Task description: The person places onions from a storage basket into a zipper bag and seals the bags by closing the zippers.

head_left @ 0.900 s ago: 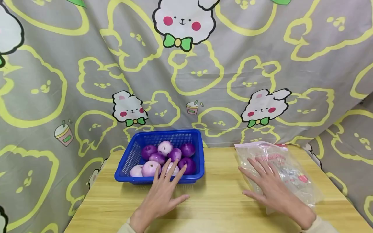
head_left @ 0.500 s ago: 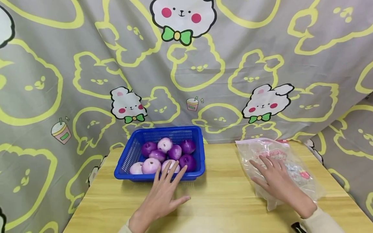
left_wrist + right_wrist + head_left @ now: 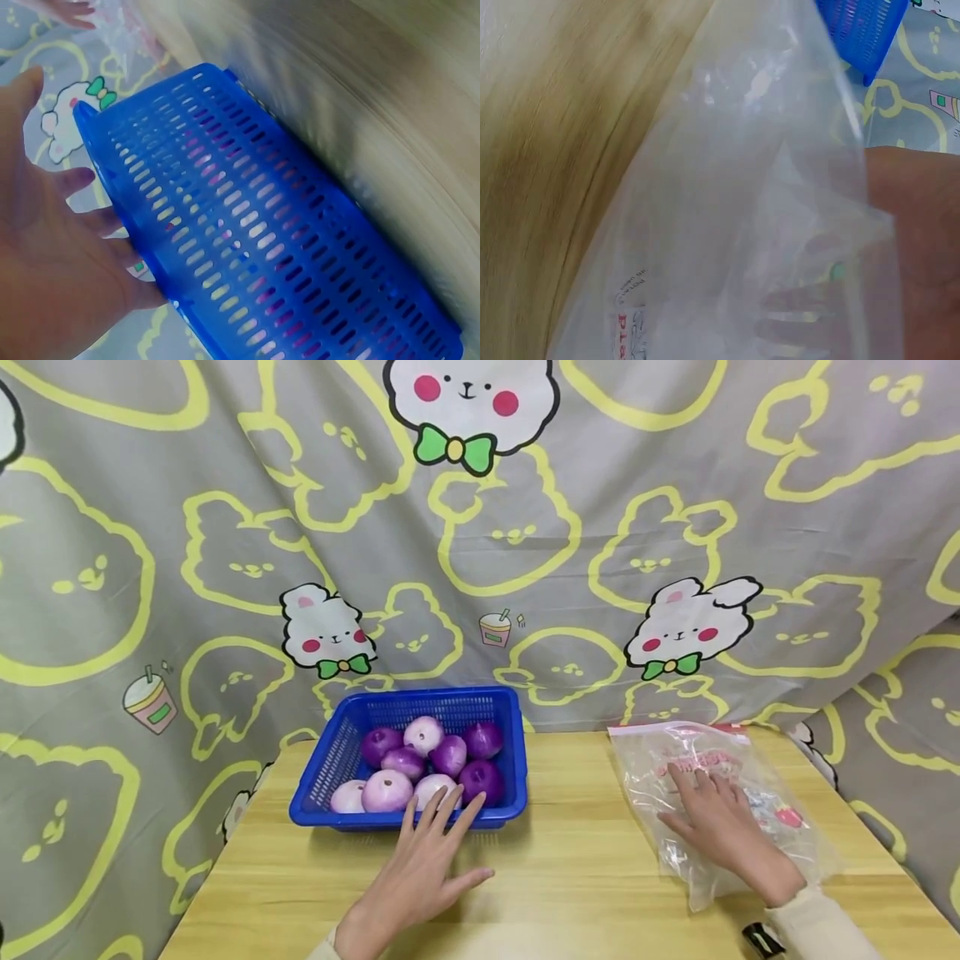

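My left hand (image 3: 423,868) is at the front rim of a blue perforated plastic basket (image 3: 318,810), its fingers spread and the fingertips right at the rim. Inside the basket lie several peeled onions (image 3: 387,791), some pale, some deep purple. From the left wrist view, the fingers (image 3: 105,221) reach the basket's rim, and the onions show through the slots. My right hand (image 3: 723,827) is over a clear zip bag (image 3: 652,785) with pink print, fingers loosely extended. In the right wrist view the bag (image 3: 727,187) partly covers the hand, whose fingers show through it.
The basket and bag lie on a wooden table (image 3: 562,843), with bare wood between them. Right behind its back edge hangs a grey curtain (image 3: 540,610) with cartoon rabbits and yellow outlines. A black band (image 3: 763,939) shows beside the right sleeve.
My right hand has shifted right and slightly forward over the bag, its fingers drawing closer together. The left hand stays near the basket's front rim. The head view has tilted slightly.
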Tool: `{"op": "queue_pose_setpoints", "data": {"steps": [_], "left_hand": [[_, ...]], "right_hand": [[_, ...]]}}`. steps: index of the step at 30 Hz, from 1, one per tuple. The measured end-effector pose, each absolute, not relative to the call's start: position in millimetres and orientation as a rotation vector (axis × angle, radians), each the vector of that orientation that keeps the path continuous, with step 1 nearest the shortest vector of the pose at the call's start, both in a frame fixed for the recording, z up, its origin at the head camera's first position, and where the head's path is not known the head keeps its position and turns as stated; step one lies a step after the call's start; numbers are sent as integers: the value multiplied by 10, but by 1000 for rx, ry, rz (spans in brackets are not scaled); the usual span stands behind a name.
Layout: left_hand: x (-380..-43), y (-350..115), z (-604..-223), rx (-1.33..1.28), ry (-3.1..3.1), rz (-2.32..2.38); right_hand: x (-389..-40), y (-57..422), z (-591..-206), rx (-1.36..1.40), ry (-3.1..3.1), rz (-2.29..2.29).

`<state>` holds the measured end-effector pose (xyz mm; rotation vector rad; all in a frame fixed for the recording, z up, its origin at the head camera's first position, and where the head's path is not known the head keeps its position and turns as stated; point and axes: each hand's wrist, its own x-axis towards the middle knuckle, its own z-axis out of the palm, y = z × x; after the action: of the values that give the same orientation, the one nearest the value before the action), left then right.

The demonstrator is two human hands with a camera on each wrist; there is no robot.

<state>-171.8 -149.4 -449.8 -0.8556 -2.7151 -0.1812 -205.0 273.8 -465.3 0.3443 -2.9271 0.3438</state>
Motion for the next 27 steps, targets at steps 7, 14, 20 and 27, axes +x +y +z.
{"op": "queue_pose_setpoints", "data": {"steps": [7,14,20,27], "left_hand": [[-1736,-1460,-4488,-832,-2678,-172],[-1741,-1451,-4530,-833,-2669,-166],[-1755,-1428,-4533,-842,-2680,-190],[-1743,-1406,-4499,-839,-2701,-238]], "right_hand": [[-2077,2688,-4734,358,-2959,270],[-2033,2634,-4870,395,-2921,203],[-2027,2636,-4976,466,-2782,204],[-2020,2633,-4969,561,-2608,139]]}}
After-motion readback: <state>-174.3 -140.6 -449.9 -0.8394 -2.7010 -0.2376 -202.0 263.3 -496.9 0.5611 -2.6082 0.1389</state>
